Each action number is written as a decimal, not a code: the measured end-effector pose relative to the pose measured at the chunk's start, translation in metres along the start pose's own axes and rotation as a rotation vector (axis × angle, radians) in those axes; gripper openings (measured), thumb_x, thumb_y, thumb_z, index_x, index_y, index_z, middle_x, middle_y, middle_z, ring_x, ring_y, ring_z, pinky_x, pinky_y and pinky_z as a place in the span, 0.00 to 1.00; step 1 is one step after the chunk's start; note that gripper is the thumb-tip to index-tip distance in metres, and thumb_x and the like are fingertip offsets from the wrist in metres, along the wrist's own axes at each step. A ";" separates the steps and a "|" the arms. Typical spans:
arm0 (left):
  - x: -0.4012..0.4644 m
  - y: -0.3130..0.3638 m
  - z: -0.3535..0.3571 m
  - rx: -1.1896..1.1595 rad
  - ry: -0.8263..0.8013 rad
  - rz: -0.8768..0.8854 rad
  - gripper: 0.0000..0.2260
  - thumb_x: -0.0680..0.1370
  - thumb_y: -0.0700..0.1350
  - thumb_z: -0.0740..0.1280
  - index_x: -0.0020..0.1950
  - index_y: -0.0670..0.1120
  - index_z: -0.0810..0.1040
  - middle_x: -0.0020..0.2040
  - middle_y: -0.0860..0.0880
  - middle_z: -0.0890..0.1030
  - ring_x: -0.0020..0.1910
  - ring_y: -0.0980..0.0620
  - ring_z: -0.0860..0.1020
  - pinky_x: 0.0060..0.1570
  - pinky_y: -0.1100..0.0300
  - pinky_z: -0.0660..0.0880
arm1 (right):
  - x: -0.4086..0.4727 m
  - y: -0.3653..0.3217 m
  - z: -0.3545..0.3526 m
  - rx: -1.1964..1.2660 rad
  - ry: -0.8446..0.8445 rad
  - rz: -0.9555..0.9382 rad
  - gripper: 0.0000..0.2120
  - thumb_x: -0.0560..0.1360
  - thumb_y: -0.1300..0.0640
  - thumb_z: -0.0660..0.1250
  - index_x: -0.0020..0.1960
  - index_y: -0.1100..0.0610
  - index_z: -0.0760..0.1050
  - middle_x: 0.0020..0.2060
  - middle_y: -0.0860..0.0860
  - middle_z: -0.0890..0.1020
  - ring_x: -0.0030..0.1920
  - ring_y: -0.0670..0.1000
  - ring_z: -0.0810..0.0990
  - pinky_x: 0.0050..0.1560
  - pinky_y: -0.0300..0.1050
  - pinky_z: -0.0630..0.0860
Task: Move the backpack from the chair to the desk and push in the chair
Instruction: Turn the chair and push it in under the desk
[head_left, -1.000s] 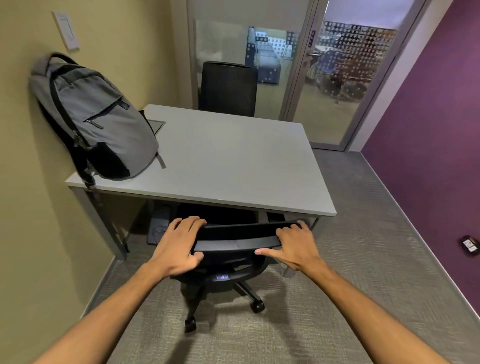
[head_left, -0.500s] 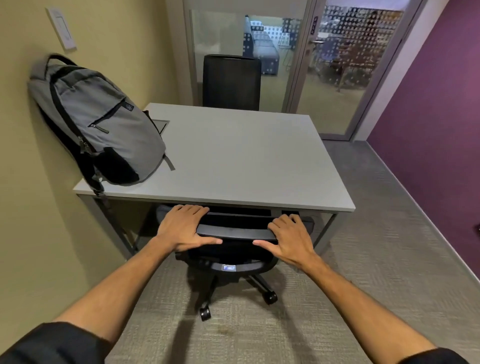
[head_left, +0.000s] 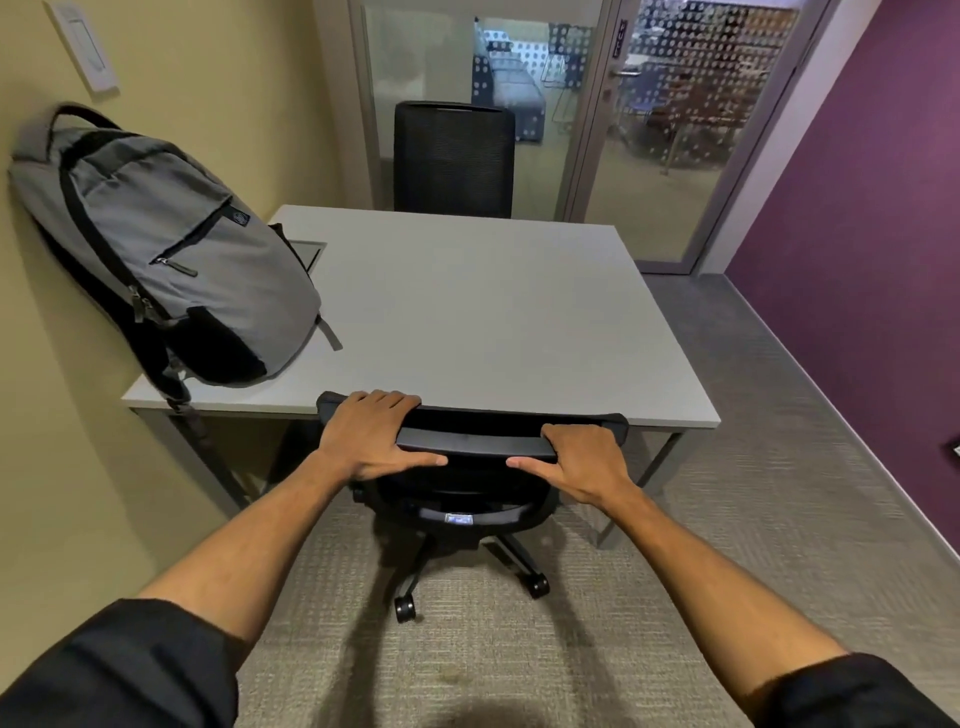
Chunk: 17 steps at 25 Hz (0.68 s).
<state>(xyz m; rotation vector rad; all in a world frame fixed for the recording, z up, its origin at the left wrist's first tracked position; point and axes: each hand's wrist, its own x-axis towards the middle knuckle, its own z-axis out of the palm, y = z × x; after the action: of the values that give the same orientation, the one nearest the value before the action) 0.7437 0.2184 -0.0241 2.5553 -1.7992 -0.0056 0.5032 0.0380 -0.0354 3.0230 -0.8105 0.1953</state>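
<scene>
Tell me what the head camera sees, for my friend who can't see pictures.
Two hands, left hand and right hand, grip the back of a black chair at a grey desk. A grey backpack sits on it, leaning against the wall.

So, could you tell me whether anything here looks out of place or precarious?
Only a little: the grey backpack sits at the desk's near left corner, tilted against the wall, one strap hanging over the edge. Nothing looks spilled or damaged.
</scene>
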 end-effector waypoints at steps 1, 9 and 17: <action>0.004 -0.002 0.000 -0.002 0.005 0.001 0.49 0.63 0.82 0.47 0.72 0.52 0.68 0.69 0.50 0.75 0.65 0.49 0.74 0.66 0.51 0.67 | 0.004 0.001 0.001 0.002 0.005 0.004 0.34 0.67 0.21 0.47 0.37 0.51 0.68 0.29 0.45 0.74 0.31 0.48 0.73 0.33 0.44 0.67; 0.034 -0.007 0.003 -0.027 0.030 -0.010 0.48 0.63 0.83 0.47 0.71 0.52 0.69 0.67 0.50 0.76 0.64 0.48 0.75 0.65 0.50 0.68 | 0.034 0.019 0.005 -0.021 0.020 -0.008 0.33 0.68 0.21 0.49 0.36 0.52 0.68 0.30 0.47 0.76 0.31 0.49 0.75 0.33 0.44 0.68; 0.051 -0.009 0.003 -0.021 0.040 -0.021 0.49 0.61 0.83 0.47 0.70 0.52 0.70 0.67 0.51 0.77 0.64 0.48 0.75 0.64 0.50 0.68 | 0.051 0.031 0.010 -0.034 0.035 -0.016 0.38 0.66 0.19 0.45 0.37 0.53 0.72 0.31 0.47 0.77 0.32 0.49 0.76 0.33 0.45 0.73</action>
<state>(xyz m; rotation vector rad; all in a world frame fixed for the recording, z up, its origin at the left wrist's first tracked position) 0.7689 0.1736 -0.0267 2.5411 -1.7495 0.0269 0.5327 -0.0151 -0.0394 2.9843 -0.7786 0.2316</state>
